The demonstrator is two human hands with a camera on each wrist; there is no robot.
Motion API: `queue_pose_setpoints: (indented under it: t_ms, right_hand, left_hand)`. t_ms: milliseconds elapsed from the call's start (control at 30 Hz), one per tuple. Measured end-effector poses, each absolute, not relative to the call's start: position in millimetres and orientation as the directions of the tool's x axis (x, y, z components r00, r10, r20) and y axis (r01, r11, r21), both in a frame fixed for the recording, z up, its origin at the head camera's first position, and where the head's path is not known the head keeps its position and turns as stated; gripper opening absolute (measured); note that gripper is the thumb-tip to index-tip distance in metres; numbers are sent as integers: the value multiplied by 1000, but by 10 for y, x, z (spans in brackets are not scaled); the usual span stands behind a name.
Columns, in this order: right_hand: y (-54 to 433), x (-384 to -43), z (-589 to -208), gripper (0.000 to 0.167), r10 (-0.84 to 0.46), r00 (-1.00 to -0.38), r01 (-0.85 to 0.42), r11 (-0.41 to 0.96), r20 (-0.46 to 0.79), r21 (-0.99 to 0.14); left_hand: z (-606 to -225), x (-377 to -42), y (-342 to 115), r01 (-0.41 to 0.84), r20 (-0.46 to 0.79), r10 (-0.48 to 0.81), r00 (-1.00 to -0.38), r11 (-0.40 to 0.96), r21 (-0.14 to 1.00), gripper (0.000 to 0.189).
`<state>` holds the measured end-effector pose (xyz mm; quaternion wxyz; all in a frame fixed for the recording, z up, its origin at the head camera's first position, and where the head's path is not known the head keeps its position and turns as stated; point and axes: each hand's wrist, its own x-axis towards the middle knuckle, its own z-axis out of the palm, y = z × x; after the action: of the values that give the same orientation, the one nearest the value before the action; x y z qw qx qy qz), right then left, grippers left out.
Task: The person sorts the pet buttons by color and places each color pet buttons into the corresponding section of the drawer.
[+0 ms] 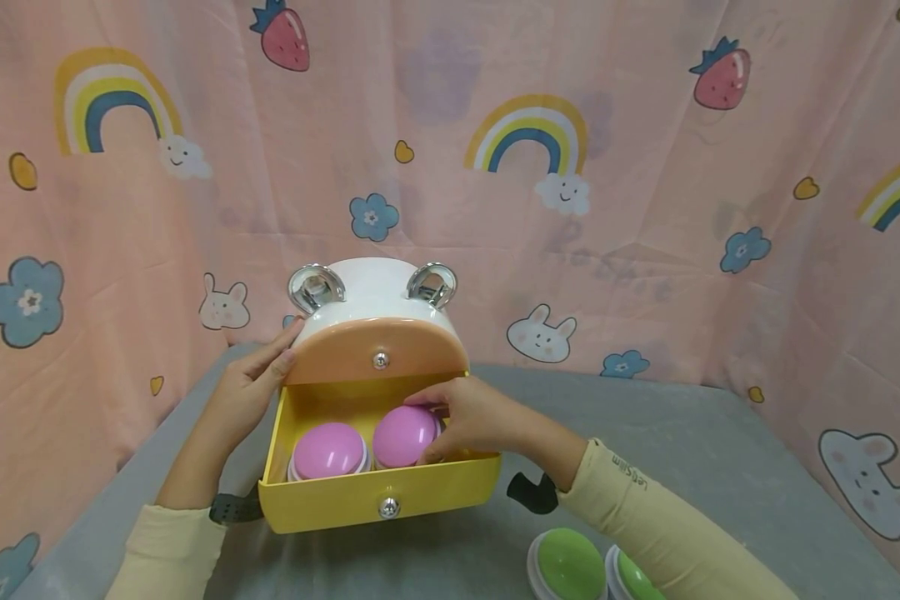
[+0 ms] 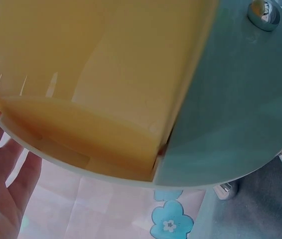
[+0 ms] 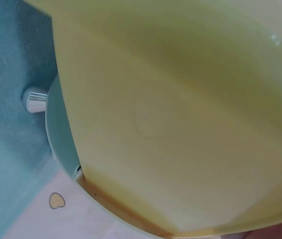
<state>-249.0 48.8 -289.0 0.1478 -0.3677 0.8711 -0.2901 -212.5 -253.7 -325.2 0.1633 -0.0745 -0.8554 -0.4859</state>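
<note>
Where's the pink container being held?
In the head view, the pink container is in the right half of the yellow drawer, between its pink twin and the right grip.

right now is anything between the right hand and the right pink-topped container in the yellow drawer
Nothing visible: the right hand already grips that container. The other pink-topped container sits to its left in the open drawer.

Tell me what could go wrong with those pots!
The right hand pinches a round white pot with a glossy pink dome; it might slip or bump the matching pink-domed pot beside it. The yellow drawer with a silver knob is pulled out, so pressing it down could tip the rounded white cabinet with silver ears, though the left hand touches its side. The cream sleeve is near the round green-topped white pots and may knock them.
</note>
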Motion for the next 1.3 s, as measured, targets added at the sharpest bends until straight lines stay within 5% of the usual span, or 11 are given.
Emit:
queue_pose_setpoints:
  t_ms: [1300]
  right_hand:
    - [435, -2462, -2867, 47, -711, -696, -575, 637, -102, -513]
  left_hand:
    - [-3264, -2123, -2537, 280, 349, -33, -937, 528, 802, 51]
